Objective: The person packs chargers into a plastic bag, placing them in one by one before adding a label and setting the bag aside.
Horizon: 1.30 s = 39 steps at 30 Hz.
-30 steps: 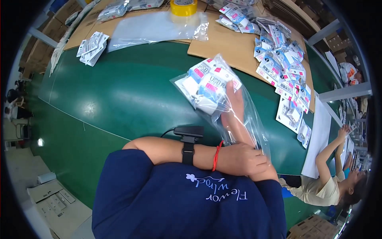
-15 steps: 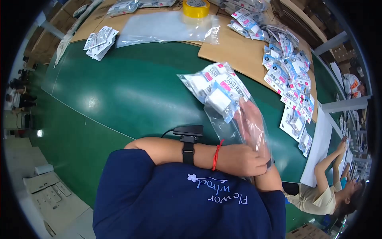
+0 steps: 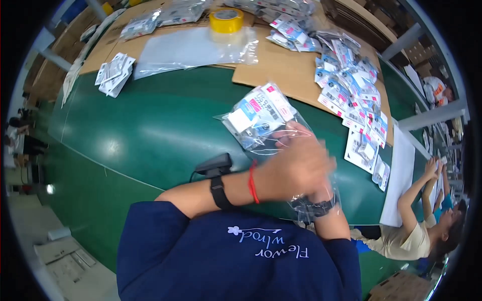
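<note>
A clear plastic bag [image 3: 259, 149] with several carded packets [image 3: 253, 113] in it, white, pink and blue with small white blocks, is held over the green table. My right hand [image 3: 293, 134], reaching inside the bag, has its fingers closed at the near edge of the packets. The bag's mouth lies round my right wrist, by a black wristband. My left hand [image 3: 301, 168], with a red string at its wrist, passes over the right hand and hides part of it. Motion smears its fingers, so their grip on the film is unclear.
More packets [image 3: 351, 95] lie heaped on cardboard [image 3: 281, 83] at right. Several white cards [image 3: 115, 75] sit at far left. Flat clear bags [image 3: 186, 47] and a yellow tape roll [image 3: 226, 21] lie at the back. A co-worker [image 3: 414, 220] is at right.
My left hand has moved up from near the right wrist to over the right hand. The bagged packets have turned and shifted slightly left. The view has shifted a little.
</note>
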Tool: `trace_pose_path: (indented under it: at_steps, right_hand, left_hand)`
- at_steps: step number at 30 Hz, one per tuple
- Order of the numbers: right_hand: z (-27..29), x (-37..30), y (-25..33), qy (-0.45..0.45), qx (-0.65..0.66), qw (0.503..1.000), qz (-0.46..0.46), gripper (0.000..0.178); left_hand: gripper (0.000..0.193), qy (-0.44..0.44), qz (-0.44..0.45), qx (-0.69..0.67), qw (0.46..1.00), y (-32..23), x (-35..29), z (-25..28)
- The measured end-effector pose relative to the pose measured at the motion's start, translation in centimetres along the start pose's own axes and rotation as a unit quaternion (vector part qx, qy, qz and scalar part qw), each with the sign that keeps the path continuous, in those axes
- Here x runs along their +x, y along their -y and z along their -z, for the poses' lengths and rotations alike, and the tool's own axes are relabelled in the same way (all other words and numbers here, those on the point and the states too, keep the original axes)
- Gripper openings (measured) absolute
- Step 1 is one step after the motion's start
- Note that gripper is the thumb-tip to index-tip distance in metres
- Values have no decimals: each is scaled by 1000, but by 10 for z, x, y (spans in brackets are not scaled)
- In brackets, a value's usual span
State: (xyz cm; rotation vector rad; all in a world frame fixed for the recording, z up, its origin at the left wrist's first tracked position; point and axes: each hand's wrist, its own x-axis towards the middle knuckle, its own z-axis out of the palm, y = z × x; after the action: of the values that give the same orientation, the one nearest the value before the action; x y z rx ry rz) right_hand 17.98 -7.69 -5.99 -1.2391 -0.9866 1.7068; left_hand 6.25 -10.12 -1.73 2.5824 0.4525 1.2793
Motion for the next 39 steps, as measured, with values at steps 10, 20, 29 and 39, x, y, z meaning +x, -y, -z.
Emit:
trace_pose_path:
  at_steps: [10, 20, 29, 39]
  right_hand:
    - [81, -77, 17, 211, -267, 937, 79, 30]
    - [218, -78, 29, -252, -625, 697, 246, 41]
    - [137, -106, 49, -169, -450, 819, 314, 54]
    - [213, -120, 15, -507, -547, 664, 59, 47]
  left_hand:
    - [51, 148, 200, 326, 912, 52, -33, 36]
    - [50, 242, 95, -76, 963, 1, -19, -20]
    - [49, 65, 425, -597, 677, 8, 0, -37]
    - [38, -105, 538, -663, 509, 3, 6, -35]
